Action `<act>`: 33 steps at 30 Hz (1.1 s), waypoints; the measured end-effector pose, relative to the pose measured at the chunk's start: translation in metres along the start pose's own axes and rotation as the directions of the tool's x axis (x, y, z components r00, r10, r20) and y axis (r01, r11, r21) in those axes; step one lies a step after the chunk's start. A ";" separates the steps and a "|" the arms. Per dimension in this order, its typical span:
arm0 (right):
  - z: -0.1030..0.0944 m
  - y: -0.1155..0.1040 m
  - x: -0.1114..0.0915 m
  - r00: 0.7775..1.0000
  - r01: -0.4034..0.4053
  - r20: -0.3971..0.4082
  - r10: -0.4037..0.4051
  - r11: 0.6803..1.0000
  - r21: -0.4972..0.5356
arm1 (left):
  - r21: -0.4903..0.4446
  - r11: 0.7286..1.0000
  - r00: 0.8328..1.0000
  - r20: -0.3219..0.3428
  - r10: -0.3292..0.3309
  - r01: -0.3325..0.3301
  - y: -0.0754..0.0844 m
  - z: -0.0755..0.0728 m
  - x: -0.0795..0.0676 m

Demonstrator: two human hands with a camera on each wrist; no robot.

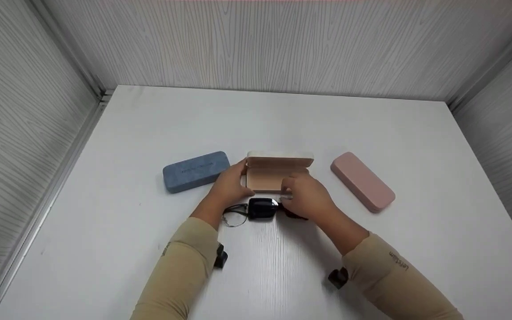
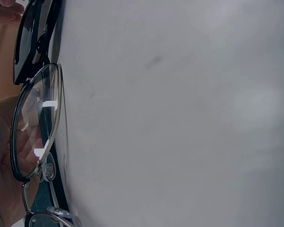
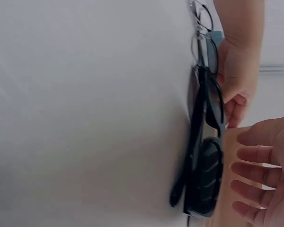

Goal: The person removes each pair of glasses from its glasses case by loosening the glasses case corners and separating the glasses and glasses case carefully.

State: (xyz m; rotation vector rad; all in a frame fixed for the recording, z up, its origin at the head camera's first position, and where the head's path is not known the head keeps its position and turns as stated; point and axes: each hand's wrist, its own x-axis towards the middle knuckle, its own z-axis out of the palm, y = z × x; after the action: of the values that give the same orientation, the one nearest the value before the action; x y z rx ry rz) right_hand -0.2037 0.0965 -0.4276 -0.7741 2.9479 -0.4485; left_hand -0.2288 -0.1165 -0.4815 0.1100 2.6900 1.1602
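An open glasses case with a tan lining stands in the middle, its lid raised at the back. My left hand grips its left end, thumb at the front corner and fingers toward the back. At the right end is my right hand; in the right wrist view its fingers are spread and loosely bent, tips against the tan case. Black sunglasses lie just in front of the case, partly hidden by the right hand. Clear-lens glasses lie left of them, partly behind my left wrist.
A blue glasses case lies closed beside my left hand. To the right, a closed pink glasses case lies at a slant. The white table is enclosed by wood-grain panels at the back and sides.
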 end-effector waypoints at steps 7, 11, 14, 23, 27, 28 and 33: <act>-0.023 0.009 0.006 0.998 -0.050 -0.019 0.052 0.995 0.086 | 0.000 1.000 1.000 -0.001 0.007 -0.007 0.000 0.000 0.001; -0.035 0.014 0.011 0.997 -0.046 -0.050 0.054 0.988 0.150 | -0.017 1.000 1.000 0.006 -0.010 0.010 0.001 0.000 0.001; -0.042 0.019 0.014 0.996 -0.048 -0.068 0.063 0.979 0.196 | -0.005 1.000 1.000 0.008 -0.010 0.010 0.001 0.000 0.001; -0.051 0.037 0.024 0.974 -0.132 -0.124 0.191 0.916 0.379 | 0.013 1.000 1.000 0.001 0.017 -0.017 0.002 -0.002 0.000; -0.050 0.046 0.028 0.956 -0.200 -0.101 0.276 0.862 0.466 | 0.003 1.000 1.000 0.006 0.009 -0.010 0.003 -0.002 -0.002; -0.049 0.049 0.030 0.952 -0.211 -0.094 0.290 0.850 0.483 | 0.001 1.000 1.000 0.007 0.006 -0.006 0.003 -0.002 -0.002; -0.040 0.060 0.034 0.935 -0.277 -0.020 0.353 0.766 0.581 | 0.007 1.000 1.000 0.005 0.000 0.000 0.003 -0.002 -0.002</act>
State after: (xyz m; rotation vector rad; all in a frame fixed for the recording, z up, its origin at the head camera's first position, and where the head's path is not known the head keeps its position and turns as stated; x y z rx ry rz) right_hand -0.2665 0.1402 -0.4066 -0.1693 2.7054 -1.3042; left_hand -0.2273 -0.1163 -0.4781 0.1134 2.6900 1.1486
